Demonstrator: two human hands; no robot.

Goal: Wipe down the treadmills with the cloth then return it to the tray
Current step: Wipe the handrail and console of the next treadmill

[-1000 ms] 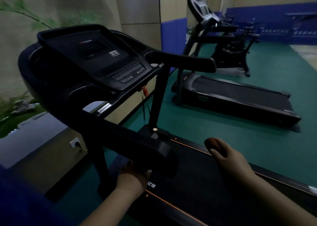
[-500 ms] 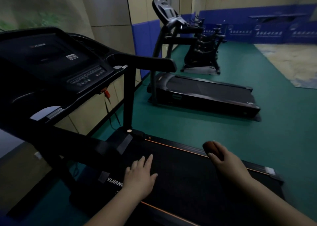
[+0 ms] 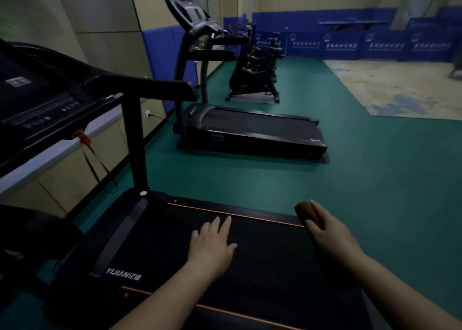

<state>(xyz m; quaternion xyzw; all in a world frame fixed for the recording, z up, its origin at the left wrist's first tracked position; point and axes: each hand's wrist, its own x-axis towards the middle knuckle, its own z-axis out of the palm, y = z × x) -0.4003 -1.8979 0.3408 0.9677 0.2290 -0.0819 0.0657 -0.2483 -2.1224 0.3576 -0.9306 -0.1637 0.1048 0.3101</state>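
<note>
Gripping brown cloth [image 3: 308,212], right hand [image 3: 330,232] (left hand [image 3: 212,247] flat) over treadmill [image 3: 262,262].

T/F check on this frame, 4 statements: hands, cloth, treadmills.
1. The right hand holds a brown cloth. True.
2. The left hand grips the handrail. False: it lies flat, fingers straight, over the near treadmill's belt.
3. A second treadmill stands further along the wall. True.
4. The floor is red. False: the floor is green.
</note>
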